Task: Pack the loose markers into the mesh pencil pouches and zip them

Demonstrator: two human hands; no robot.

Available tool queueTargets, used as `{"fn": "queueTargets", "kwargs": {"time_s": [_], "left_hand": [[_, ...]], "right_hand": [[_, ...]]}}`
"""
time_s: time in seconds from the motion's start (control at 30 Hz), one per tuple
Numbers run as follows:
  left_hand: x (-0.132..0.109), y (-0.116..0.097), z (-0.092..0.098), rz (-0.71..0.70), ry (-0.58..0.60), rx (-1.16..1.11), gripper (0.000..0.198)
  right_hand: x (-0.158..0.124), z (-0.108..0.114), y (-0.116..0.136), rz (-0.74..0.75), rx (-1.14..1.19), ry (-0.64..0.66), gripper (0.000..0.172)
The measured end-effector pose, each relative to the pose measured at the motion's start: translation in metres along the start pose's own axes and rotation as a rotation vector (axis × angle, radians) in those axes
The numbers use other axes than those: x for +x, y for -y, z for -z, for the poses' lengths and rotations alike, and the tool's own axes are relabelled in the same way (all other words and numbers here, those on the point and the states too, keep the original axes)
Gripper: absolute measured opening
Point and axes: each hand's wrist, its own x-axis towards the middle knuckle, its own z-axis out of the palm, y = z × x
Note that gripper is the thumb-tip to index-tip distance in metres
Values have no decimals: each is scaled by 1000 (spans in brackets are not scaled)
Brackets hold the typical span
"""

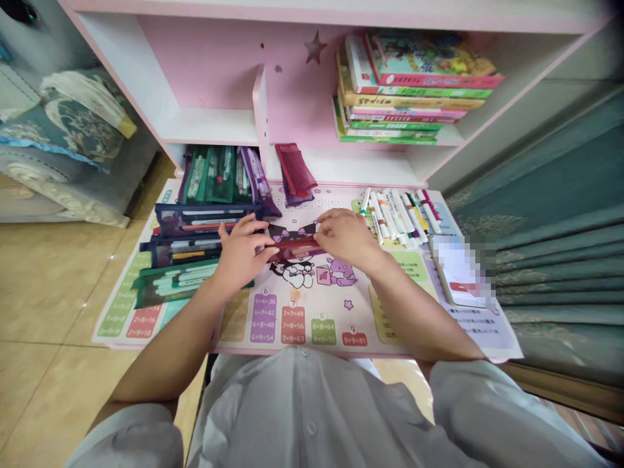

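Centre of frame: red mesh pouch point(298, 247), pens inside, pinched at its left end by the left hand point(244, 250), at its right end by the right hand point(348, 237). Zip state unclear; if undone, a tilt could spill the pens. Loose markers point(400, 218), right of centre, near right hand: a sideways knock could set them rolling.

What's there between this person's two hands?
A red mesh pouch, with the left hand and the right hand at its ends, as the head view shows.
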Motion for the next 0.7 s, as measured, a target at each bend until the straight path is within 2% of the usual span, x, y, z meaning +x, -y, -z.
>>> {"fn": "queueTargets", "kwargs": {"time_s": [0.7], "left_hand": [[0, 1, 0, 1, -2, -2, 5]], "right_hand": [[1, 9, -2, -40, -50, 69, 23]]}}
